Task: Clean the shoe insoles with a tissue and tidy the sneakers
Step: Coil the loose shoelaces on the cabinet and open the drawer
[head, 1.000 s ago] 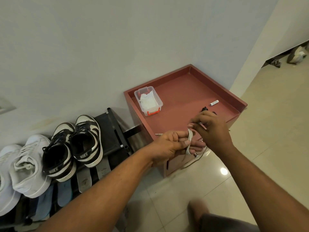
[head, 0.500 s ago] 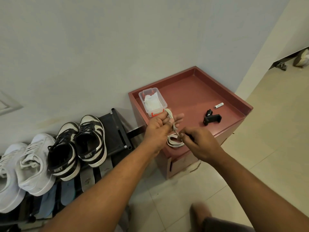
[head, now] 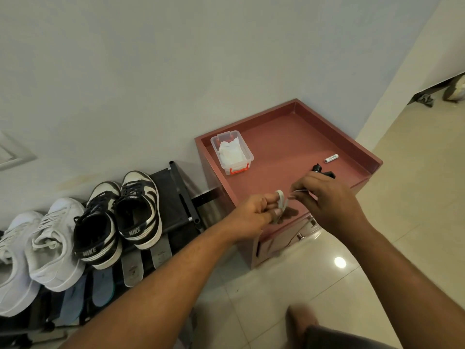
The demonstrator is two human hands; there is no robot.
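My left hand (head: pixel 254 212) has a white shoelace (head: pixel 281 200) coiled round its fingers, held over the front of the red cabinet top (head: pixel 276 157). My right hand (head: pixel 327 200) pinches the lace's free end just to the right. A clear box of white tissues (head: pixel 231 153) stands at the cabinet's back left. Two black-and-white sneakers (head: pixel 118 217) and two white sneakers (head: pixel 32 250) sit on the black shoe rack (head: pixel 176 197) to the left. Grey and blue insoles (head: pixel 130 269) lie along the rack's front edge.
A white battery (head: pixel 331 158) and a small black clip-like object (head: pixel 317 169) lie on the cabinet's right side. The wall runs behind the rack and cabinet. Glossy tiled floor (head: pixel 289 285) spreads below and to the right. My knee shows at the bottom.
Both hands lifted the lace off the cabinet top and shifted right. The coil that lay on the surface now hangs on my left fingers, and my right hand rose beside it.
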